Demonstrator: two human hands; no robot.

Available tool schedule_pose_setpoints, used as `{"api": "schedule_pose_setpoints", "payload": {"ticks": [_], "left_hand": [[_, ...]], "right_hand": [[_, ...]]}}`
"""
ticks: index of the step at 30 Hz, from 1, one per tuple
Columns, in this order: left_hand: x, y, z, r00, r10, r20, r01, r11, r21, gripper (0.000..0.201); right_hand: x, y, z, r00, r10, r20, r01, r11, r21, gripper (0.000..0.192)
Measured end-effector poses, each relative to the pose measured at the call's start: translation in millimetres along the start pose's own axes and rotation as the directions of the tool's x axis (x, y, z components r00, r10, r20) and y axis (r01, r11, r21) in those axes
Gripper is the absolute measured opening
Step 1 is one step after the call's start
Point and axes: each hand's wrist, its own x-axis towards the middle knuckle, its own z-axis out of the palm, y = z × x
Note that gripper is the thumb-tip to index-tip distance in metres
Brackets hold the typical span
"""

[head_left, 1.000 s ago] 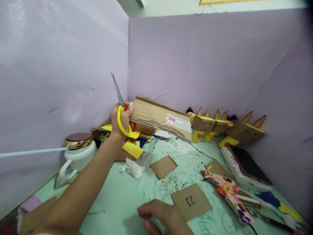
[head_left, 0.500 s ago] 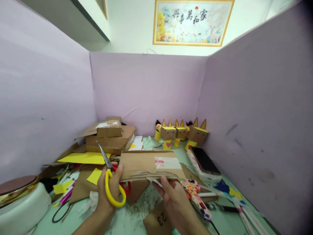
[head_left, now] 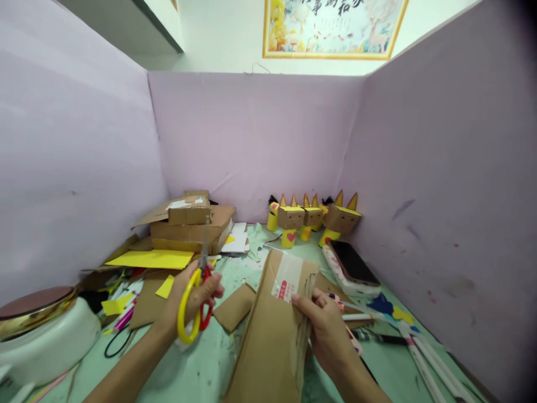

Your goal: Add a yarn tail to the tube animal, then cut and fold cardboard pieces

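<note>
Right hand (head_left: pixel 325 330) grips a long corrugated cardboard strip (head_left: pixel 272 330) by its right edge, held over the green tabletop (head_left: pixel 201 364); taped white label with red print, unreadable. Left hand (head_left: pixel 193 298) closed on yellow-handled scissors (head_left: pixel 193 296), blades up and shut.

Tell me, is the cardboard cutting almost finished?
Partly. Three little cardboard figures with yellow bodies stand finished by the back wall, and a cut cardboard square lies on the table. Right now the left hand holds yellow-handled scissors, blades up and off the board, while the right hand grips a big taped cardboard piece. That piece looks uncut, so plenty seems left.
</note>
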Motion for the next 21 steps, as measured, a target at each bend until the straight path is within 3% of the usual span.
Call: {"api": "schedule_pose_setpoints", "payload": {"ticks": [3, 5, 10, 16, 21], "left_hand": [[-15.4, -2.1, 15.4, 0.985, -0.028, 0.171, 0.023, 0.999, 0.028, 0.042], [-23.1, -5.9, 25.0, 0.980, -0.046, 0.192, 0.038, 0.998, 0.044, 0.039], [-27.3, -18.3, 31.1, 0.994, -0.035, 0.104, 0.043, 0.996, -0.077, 0.034], [-30.4, -26.9, 30.5, 0.986, -0.005, 0.164, 0.068, 0.922, -0.380, 0.033], [-30.1, -27.9, 34.0, 1.000, -0.005, -0.026, -0.003, 0.951, -0.308, 0.037]], "right_hand": [[-5.5, 9.4, 6.1, 0.999, 0.025, 0.044, -0.022, 0.998, -0.055, 0.032], [-9.1, 13.8, 9.3, 0.998, 0.035, 0.056, -0.030, 0.995, -0.091, 0.032], [-14.6, 12.0, 14.2, 0.990, 0.086, 0.108, -0.085, 0.996, -0.020, 0.034], [-20.0, 9.4, 20.7, 0.950, 0.143, 0.278, -0.211, 0.949, 0.235, 0.036], [-30.9, 17.1, 22.7, 0.896, 0.219, 0.387, -0.306, 0.935, 0.179, 0.046]]}}
